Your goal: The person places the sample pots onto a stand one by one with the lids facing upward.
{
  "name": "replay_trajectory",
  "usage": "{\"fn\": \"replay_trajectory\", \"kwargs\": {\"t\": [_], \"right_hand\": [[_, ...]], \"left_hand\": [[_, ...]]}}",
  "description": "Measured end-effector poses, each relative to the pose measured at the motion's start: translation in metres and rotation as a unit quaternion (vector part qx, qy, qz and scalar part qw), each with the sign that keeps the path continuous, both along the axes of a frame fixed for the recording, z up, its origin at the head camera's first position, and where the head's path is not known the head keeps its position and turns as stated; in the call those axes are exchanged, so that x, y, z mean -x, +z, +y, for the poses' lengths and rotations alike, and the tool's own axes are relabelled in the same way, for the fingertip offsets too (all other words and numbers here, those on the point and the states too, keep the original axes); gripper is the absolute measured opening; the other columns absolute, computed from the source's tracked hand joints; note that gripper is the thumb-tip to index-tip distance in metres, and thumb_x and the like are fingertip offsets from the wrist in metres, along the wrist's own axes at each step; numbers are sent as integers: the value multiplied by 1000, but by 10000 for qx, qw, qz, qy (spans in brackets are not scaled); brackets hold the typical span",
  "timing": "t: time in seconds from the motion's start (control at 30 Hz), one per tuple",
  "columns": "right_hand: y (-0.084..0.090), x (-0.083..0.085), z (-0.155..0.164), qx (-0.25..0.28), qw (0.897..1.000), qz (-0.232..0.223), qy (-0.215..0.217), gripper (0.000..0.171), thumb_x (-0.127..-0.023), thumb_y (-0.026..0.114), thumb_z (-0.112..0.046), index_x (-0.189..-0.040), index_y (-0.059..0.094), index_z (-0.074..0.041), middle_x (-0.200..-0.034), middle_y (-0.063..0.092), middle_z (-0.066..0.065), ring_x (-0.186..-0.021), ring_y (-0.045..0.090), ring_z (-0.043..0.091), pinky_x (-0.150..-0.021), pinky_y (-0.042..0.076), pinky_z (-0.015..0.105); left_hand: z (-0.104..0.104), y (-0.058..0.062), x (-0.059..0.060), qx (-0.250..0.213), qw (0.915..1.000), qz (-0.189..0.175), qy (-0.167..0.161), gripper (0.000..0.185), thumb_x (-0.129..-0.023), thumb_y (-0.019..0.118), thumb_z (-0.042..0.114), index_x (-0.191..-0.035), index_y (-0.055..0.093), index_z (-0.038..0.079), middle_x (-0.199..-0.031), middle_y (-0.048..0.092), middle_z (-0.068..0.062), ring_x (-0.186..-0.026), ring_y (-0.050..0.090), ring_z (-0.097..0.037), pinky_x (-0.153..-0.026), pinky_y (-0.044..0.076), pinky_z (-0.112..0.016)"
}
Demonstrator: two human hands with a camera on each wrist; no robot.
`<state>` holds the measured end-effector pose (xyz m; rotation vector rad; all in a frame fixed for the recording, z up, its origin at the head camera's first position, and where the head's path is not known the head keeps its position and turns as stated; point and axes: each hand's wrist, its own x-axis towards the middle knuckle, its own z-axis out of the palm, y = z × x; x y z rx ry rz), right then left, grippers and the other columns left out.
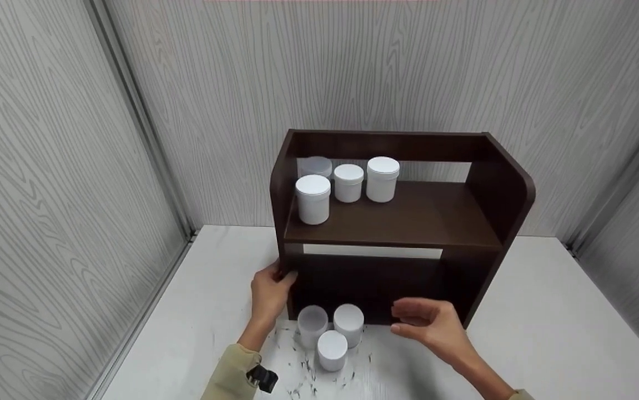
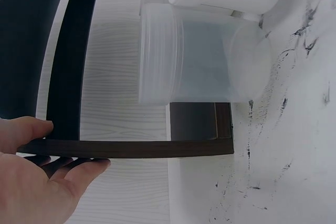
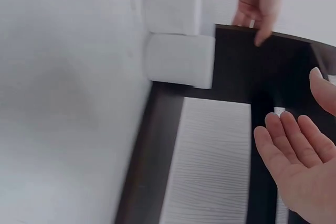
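Observation:
A dark brown two-level shelf unit (image 1: pixel 408 216) stands on a white table (image 1: pixel 547 322). My left hand (image 1: pixel 271 289) grips the lower front edge of its left side panel (image 2: pixel 131 149), thumb on one face and fingers on the other. My right hand (image 1: pixel 430 325) hovers with relaxed fingers just in front of the lower compartment, touching nothing; in the right wrist view its palm (image 3: pixel 296 166) faces the shelf. Three jars stand on the table between my hands: a translucent one (image 1: pixel 312 324), a white one (image 1: pixel 348 322) and another white one (image 1: pixel 332 348).
Several white lidded jars (image 1: pixel 348 182) stand at the left of the upper shelf board, one translucent behind them. Grey wood-grain walls close in the table on three sides. Black scuff marks (image 1: pixel 308 369) cover the table near the front jars.

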<state>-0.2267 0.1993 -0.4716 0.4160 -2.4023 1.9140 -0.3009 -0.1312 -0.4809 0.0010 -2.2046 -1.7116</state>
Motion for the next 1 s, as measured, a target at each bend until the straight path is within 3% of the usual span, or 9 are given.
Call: {"fn": "replay_trajectory", "kwargs": {"t": [0.17, 0.37, 0.67, 0.83, 1.0], "right_hand": [[-20, -3, 2, -110, 9998, -89, 129, 44, -81, 91, -7, -119, 73, 7, -112, 76, 19, -101, 75, 25, -88, 59, 32], [-34, -1, -1, -104, 9993, -76, 346, 44, -81, 90, -7, -120, 74, 5, -114, 75, 22, -107, 73, 37, -92, 59, 39], [-44, 12, -12, -323, 9985, 14, 451, 46, -80, 92, -8, -120, 74, 5, -116, 74, 24, -109, 72, 39, -94, 57, 46], [-48, 21, -21, -597, 9970, 97, 476, 50, -80, 93, -12, -122, 73, 7, -118, 73, 25, -109, 72, 41, -95, 57, 44], [-53, 31, -29, -540, 9968, 92, 588, 58, -80, 93, -10, -128, 68, 12, -123, 71, 27, -113, 71, 40, -98, 56, 44]], "left_hand": [[0, -1, -1, 50, 10000, -32, 33, 43, -96, 72, 9, -136, 66, -7, -121, 74, -22, -111, 71, -33, -92, 57, -46], [0, -1, -1, -46, 10000, -48, -62, 46, -97, 70, 8, -138, 62, -11, -125, 71, -25, -114, 70, -36, -92, 57, -44], [0, 0, -1, -111, 9999, -34, -69, 46, -97, 71, 8, -138, 62, -11, -124, 72, -24, -114, 70, -35, -92, 57, -44], [0, -1, 0, -103, 9999, -8, -50, 44, -96, 72, 7, -136, 65, -10, -121, 73, -24, -112, 71, -34, -91, 58, -44], [0, -2, 0, -84, 10000, 13, -38, 43, -96, 72, 7, -135, 65, -10, -121, 73, -24, -111, 71, -34, -92, 58, -45]]}}
